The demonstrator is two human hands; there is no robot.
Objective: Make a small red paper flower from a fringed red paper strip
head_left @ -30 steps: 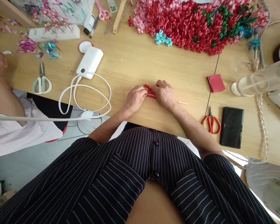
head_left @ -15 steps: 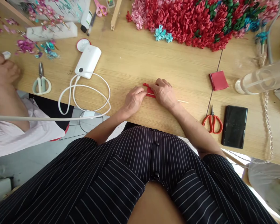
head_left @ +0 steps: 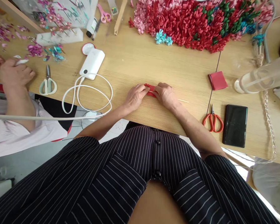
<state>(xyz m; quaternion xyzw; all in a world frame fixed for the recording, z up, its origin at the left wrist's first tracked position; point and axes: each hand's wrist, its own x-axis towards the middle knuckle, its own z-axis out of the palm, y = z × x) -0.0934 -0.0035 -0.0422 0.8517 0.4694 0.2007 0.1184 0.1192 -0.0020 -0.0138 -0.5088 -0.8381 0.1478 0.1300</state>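
A narrow red foam strip (head_left: 150, 90) lies on the wooden table (head_left: 128, 62), mostly hidden under my fingers. My left hand (head_left: 135, 97) pinches its left end, and my right hand (head_left: 165, 95) presses on its right end. A thin wooden stick (head_left: 183, 100) pokes out to the right from under my right hand; its other end is hidden, so I cannot tell whether the strip is wrapped around it.
A co-worker's hand (head_left: 15, 74) works at the far left near white-handled scissors (head_left: 48, 82). A white power bank (head_left: 92, 63) trails a cable. Orange scissors (head_left: 212, 122), a black phone (head_left: 235, 125) and red foam squares (head_left: 218, 80) lie right; a red foam flower mass (head_left: 186, 25) lies beyond.
My hands have closed in on the red strip, now covering more of it. The co-worker's hand has moved further into view at the left.
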